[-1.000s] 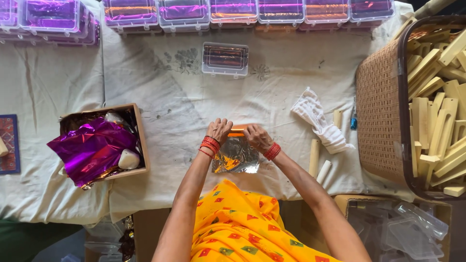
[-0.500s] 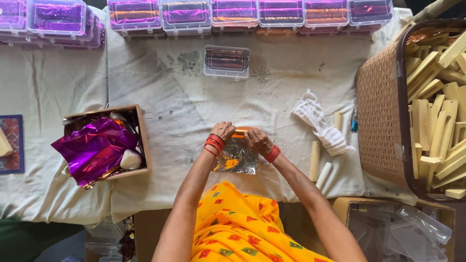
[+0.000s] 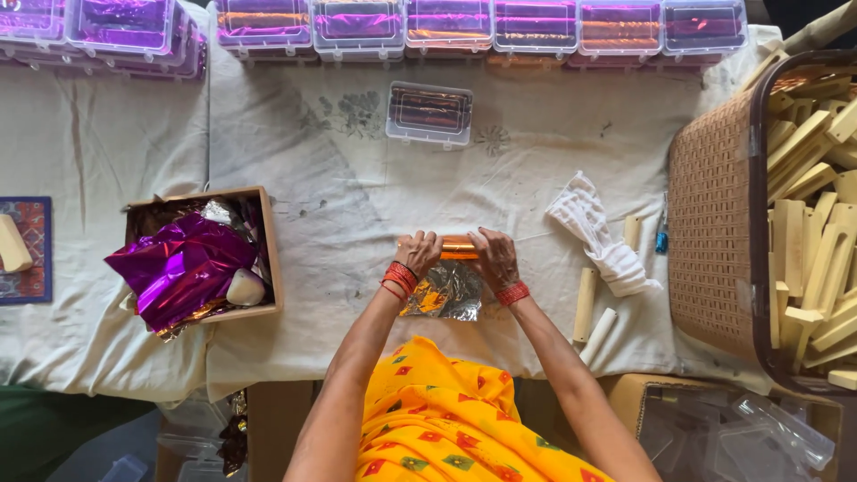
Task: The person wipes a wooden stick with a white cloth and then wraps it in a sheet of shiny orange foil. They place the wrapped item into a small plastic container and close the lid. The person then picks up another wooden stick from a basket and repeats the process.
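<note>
My left hand (image 3: 417, 253) and my right hand (image 3: 492, 257) grip the two ends of a short stick wrapped in orange foil (image 3: 458, 247), held level on the cloth-covered table (image 3: 339, 205). The loose tail of the foil sheet (image 3: 444, 295), silver side up, lies crumpled just below the stick between my wrists. Red bangles sit on both wrists. Bare pale wooden sticks (image 3: 586, 303) lie to the right of my right hand.
A cardboard box (image 3: 267, 250) with purple foil stands at the left. A brown basket (image 3: 714, 205) full of pale wooden sticks is at the right. Clear plastic cases (image 3: 428, 113) with wrapped sticks line the far edge. A white cloth (image 3: 594, 228) lies near the basket.
The orange-wrapped stick has rolled a little away from me under both hands, taking up more of the foil sheet. Hands stay on its ends.
</note>
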